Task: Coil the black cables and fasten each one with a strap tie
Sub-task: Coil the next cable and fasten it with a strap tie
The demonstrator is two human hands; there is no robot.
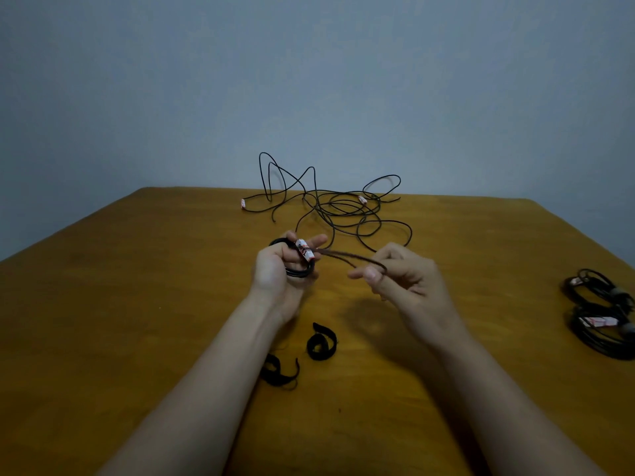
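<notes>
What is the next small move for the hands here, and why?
Probably the right hand should bring its pinched stretch of cable round onto the coil in the left hand as one more loop. Much loose cable lies uncoiled on the table behind, so it seems too early for the strap ties.

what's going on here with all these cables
A person's left hand grips a small coil of black cable, and the right hand pinches the strand running from it. Loose cable lies tangled farther back, two strap ties lie unused on the table, and two coiled cables sit at its right edge.
</notes>
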